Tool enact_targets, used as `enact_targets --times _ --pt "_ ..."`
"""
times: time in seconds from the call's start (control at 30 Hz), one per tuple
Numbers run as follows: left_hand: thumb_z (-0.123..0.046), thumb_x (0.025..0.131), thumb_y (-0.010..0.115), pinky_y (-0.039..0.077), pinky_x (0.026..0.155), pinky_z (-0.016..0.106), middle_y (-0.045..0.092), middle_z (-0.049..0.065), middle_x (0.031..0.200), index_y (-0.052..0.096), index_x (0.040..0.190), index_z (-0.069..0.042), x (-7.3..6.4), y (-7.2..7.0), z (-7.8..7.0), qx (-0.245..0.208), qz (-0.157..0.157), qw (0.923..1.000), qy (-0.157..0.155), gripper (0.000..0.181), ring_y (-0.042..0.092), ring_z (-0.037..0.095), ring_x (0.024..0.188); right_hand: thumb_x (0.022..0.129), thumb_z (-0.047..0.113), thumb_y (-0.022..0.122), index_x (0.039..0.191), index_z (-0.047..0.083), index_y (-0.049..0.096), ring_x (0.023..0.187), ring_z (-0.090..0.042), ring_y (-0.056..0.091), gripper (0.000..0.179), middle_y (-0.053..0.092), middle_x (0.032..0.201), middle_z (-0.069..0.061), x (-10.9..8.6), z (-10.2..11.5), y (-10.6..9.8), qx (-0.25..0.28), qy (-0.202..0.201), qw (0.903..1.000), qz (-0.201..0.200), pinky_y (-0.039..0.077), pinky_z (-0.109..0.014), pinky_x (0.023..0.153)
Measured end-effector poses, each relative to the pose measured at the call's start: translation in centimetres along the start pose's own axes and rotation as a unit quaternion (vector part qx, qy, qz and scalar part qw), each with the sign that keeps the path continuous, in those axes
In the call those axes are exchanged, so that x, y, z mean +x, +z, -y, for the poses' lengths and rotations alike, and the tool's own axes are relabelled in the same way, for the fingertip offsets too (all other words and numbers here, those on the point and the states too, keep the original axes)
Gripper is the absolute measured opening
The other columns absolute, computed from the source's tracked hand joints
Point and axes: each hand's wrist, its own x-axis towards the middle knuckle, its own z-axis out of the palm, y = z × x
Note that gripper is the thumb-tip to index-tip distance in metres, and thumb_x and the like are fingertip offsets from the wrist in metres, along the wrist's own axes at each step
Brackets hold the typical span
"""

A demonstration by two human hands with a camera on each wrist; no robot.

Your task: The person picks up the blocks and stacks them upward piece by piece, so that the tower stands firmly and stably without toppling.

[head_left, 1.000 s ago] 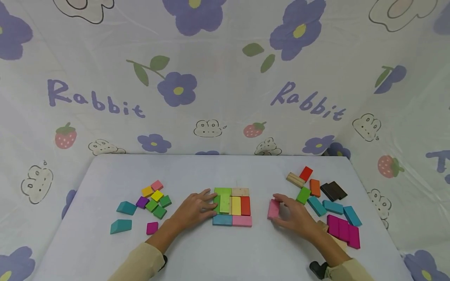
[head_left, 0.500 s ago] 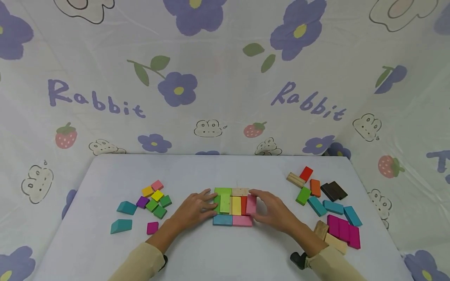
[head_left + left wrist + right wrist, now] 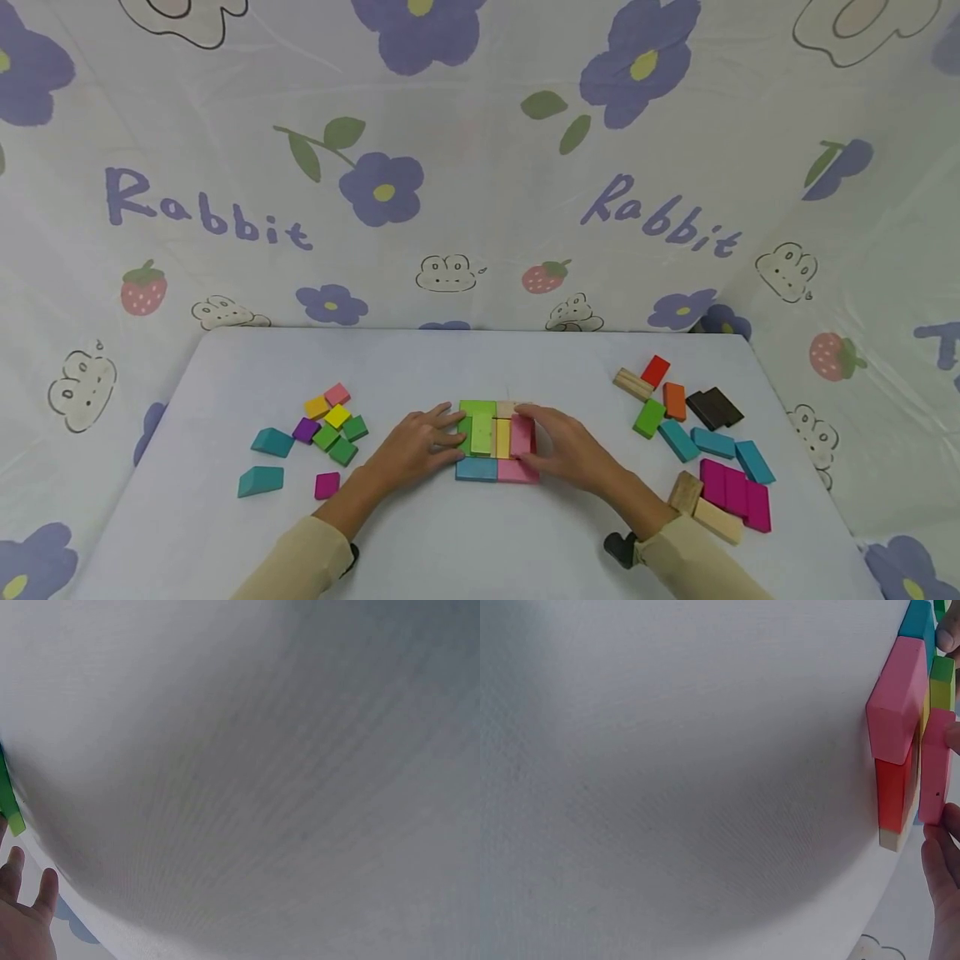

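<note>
In the head view my right hand (image 3: pixel 573 446) pinches a pink block (image 3: pixel 521 436) by its two ends, thumb near and fingers far. The right wrist view has this pink block (image 3: pixel 934 776) a little above the flat block layout, overlapping the red block (image 3: pixel 891 796). My left hand (image 3: pixel 418 446) rests its spread fingers and thumb against the layout's left side, by the green block (image 3: pixel 464 435). A light green block (image 3: pixel 482 433) lies on top there. The layout also has a yellow block (image 3: pixel 502 437), a blue block (image 3: pixel 476 470) and another pink block (image 3: pixel 517 472).
Left on the white table (image 3: pixel 420 542) lie small cubes, including a purple cube (image 3: pixel 306 430), and teal wedges (image 3: pixel 261 481). At right are magenta blocks (image 3: pixel 735 492), teal blocks (image 3: pixel 713 443), dark brown blocks (image 3: pixel 714 408) and wooden blocks (image 3: pixel 717 520). A patterned cloth (image 3: pixel 480 167) hangs behind.
My right hand has carried the pink block leftward from the bare table to over the layout's right part, covering the red block. My left hand has stayed in place.
</note>
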Motion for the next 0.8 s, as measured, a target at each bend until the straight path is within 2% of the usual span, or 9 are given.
enact_targets --times 0.23,0.43,0.6,0.7,0.8 --pt "-0.033 0.092 0.073 0.041 0.108 0.053 0.056 0.004 0.143 0.069 0.124 -0.014 0.0 0.0 0.0 -0.002 0.002 1.0 -0.002 0.037 0.039 0.029 0.142 0.082 0.02 0.083 0.142 0.008 0.051 0.133 -0.028 0.051 0.069 0.057 0.141 -0.007 0.1 -0.1 0.4 0.006 0.017 0.9997 0.018 0.046 -0.044 0.104" --pt "-0.034 0.092 0.072 0.041 0.107 0.053 0.056 0.004 0.143 0.069 0.124 -0.014 0.0 0.1 0.0 0.005 0.0 1.0 -0.001 0.037 0.04 0.029 0.142 0.081 0.023 0.084 0.144 0.01 0.049 0.135 -0.028 0.05 0.073 0.055 0.144 -0.006 0.1 -0.3 0.3 0.007 0.004 0.9998 0.018 0.047 -0.044 0.103" --pt "-0.032 0.092 0.073 0.042 0.107 0.053 0.057 0.005 0.142 0.07 0.123 -0.014 0.0 0.2 0.1 0.007 -0.006 0.9999 0.006 0.036 0.041 0.03 0.142 0.08 0.029 0.085 0.148 0.013 0.045 0.134 -0.029 0.05 0.081 0.055 0.144 -0.007 -0.4 -1.1 -0.8 0.002 0.022 0.9995 -0.021 0.047 -0.052 0.102" --pt "-0.031 0.091 0.074 0.042 0.106 0.054 0.057 0.005 0.142 0.07 0.122 -0.013 0.0 0.2 0.2 0.003 -0.009 0.9999 0.008 0.036 0.041 0.03 0.141 0.082 0.027 0.083 0.147 0.013 0.047 0.132 -0.031 0.052 0.075 0.058 0.141 -0.009 -1.0 -2.6 -1.9 -0.013 0.055 0.9968 -0.056 0.048 -0.055 0.099" --pt "-0.032 0.092 0.073 0.041 0.107 0.055 0.056 0.005 0.143 0.07 0.123 -0.013 0.0 0.3 0.2 0.0 -0.007 0.9999 0.009 0.036 0.04 0.03 0.142 0.084 0.025 0.081 0.146 0.011 0.048 0.132 -0.033 0.051 0.071 0.058 0.14 -0.011 -1.9 -4.7 -3.3 -0.016 0.092 0.9933 -0.068 0.049 -0.055 0.098"
